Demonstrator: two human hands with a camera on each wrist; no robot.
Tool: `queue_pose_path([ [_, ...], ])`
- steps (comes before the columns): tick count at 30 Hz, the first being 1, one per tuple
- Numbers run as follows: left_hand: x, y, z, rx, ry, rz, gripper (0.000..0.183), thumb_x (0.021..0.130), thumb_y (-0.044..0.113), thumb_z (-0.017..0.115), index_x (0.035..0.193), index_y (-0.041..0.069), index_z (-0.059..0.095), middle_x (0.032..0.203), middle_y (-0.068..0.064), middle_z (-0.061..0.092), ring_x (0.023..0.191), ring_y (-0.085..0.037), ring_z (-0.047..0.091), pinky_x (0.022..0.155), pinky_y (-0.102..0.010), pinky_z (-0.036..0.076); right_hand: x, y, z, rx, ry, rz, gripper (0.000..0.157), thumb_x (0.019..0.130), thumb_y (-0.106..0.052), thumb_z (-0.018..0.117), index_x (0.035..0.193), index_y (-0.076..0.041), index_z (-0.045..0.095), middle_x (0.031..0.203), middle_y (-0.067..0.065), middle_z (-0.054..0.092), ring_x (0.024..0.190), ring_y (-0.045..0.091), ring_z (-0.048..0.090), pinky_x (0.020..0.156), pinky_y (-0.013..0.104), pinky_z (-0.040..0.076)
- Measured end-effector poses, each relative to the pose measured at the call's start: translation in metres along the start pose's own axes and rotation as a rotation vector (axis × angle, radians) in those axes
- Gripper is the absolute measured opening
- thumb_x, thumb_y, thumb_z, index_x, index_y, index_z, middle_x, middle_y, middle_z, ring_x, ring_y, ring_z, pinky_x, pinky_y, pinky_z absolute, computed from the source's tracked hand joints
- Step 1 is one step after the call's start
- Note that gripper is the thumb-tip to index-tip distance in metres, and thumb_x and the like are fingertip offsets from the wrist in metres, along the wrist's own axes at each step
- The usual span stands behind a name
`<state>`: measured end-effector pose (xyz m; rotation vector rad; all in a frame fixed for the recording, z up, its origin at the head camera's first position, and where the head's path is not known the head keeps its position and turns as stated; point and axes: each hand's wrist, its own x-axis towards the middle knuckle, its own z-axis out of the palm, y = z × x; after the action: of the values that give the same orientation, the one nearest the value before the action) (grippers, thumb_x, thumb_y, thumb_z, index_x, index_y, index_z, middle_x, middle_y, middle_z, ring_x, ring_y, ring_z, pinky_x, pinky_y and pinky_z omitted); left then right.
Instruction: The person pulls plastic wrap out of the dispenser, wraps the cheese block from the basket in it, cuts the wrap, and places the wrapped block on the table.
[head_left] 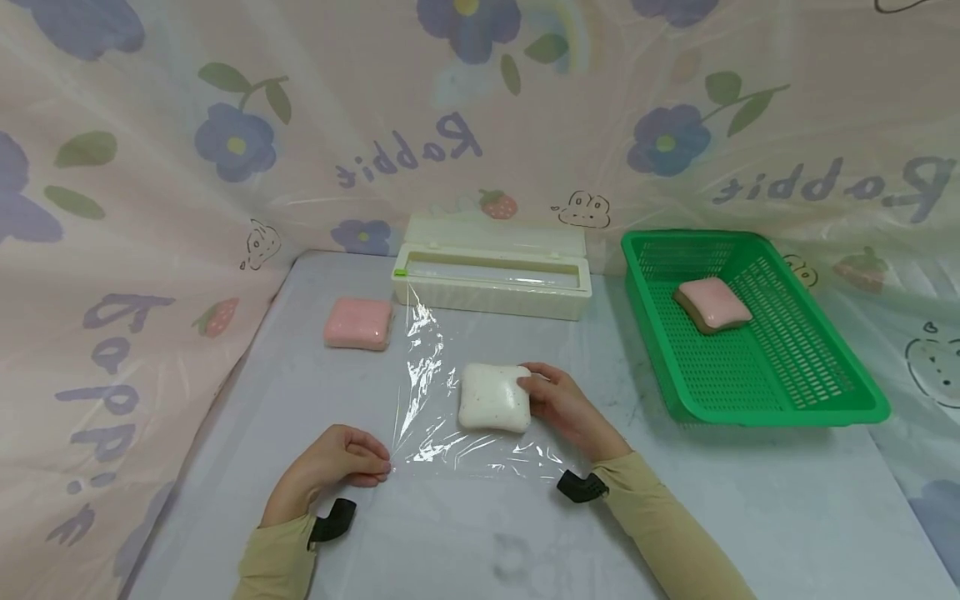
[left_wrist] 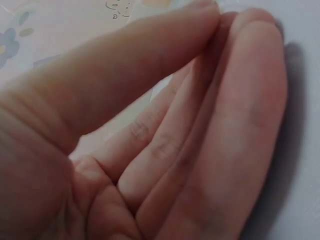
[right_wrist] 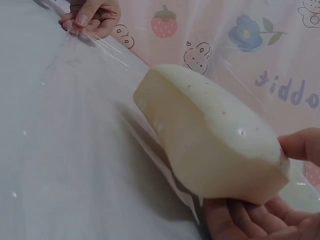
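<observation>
A white, speckled, puffy square piece shaped like a bread slice is in my right hand, gripped at its right edge between thumb and fingers. In the right wrist view the piece is tilted, its plain cream side showing. Beneath it spreads a sheet of clear cling film, pulled out of a white cling film box with its lid up. My left hand pinches the film's near left corner between thumb and fingers. In the left wrist view the left thumb meets the fingertips.
A pink square piece lies on the white table, left of the film. At the right stands a green plastic basket holding another pink-topped piece with a brown side. A printed curtain hangs behind and at the sides.
</observation>
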<state>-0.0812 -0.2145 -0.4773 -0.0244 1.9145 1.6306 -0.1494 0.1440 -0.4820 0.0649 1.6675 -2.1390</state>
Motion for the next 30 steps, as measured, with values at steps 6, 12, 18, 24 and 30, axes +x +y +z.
queue_pose_path([
  [6, -0.001, 0.0, 0.0, -0.007, -0.011, -0.009, 0.023, 0.081, 0.0, 0.074, 0.097, -0.012, 0.063, 0.082, -0.014, 0.069, 0.075, -0.021, 0.069, 0.069, -0.035, 0.059, 0.001, 0.004, 0.003, -0.027, 0.003, 0.024, 0.042, 0.092, -0.01, 0.061, 0.129, 0.005, 0.045, 0.113, 0.012, 0.061, 0.095, 0.019, 0.06, 0.083, 0.03, 0.053],
  [12, -0.002, 0.0, 0.0, -0.009, -0.019, 0.0, 0.022, 0.08, -0.001, 0.074, 0.096, -0.012, 0.063, 0.08, -0.013, 0.069, 0.074, -0.021, 0.069, 0.068, -0.035, 0.059, 0.0, 0.004, 0.003, -0.069, -0.003, -0.001, 0.043, 0.091, -0.01, 0.062, 0.128, 0.006, 0.045, 0.112, 0.014, 0.062, 0.095, 0.019, 0.061, 0.082, 0.032, 0.053],
  [18, -0.002, 0.001, -0.001, 0.003, -0.029, 0.0, 0.021, 0.08, -0.001, 0.074, 0.096, -0.011, 0.063, 0.083, -0.016, 0.07, 0.076, -0.023, 0.069, 0.069, -0.035, 0.059, 0.0, -0.001, 0.004, -0.2, 0.012, 0.014, 0.043, 0.091, -0.012, 0.064, 0.128, 0.004, 0.046, 0.114, 0.016, 0.062, 0.095, 0.02, 0.062, 0.083, 0.033, 0.053],
  [24, -0.003, 0.002, -0.001, 0.006, -0.034, 0.001, 0.022, 0.08, 0.0, 0.074, 0.096, -0.012, 0.064, 0.083, -0.015, 0.07, 0.076, -0.023, 0.069, 0.069, -0.035, 0.059, -0.002, -0.009, 0.006, -0.428, 0.102, -0.017, 0.046, 0.087, -0.016, 0.072, 0.123, 0.001, 0.049, 0.107, 0.017, 0.065, 0.086, 0.022, 0.066, 0.076, 0.033, 0.057],
  [30, -0.002, 0.001, -0.001, -0.003, -0.036, 0.0, 0.022, 0.08, 0.0, 0.074, 0.096, -0.011, 0.064, 0.082, -0.014, 0.07, 0.074, -0.021, 0.069, 0.068, -0.034, 0.059, -0.004, -0.013, 0.008, -0.552, 0.207, -0.045, 0.045, 0.081, -0.018, 0.078, 0.115, -0.001, 0.056, 0.102, 0.017, 0.066, 0.074, 0.022, 0.069, 0.068, 0.032, 0.058],
])
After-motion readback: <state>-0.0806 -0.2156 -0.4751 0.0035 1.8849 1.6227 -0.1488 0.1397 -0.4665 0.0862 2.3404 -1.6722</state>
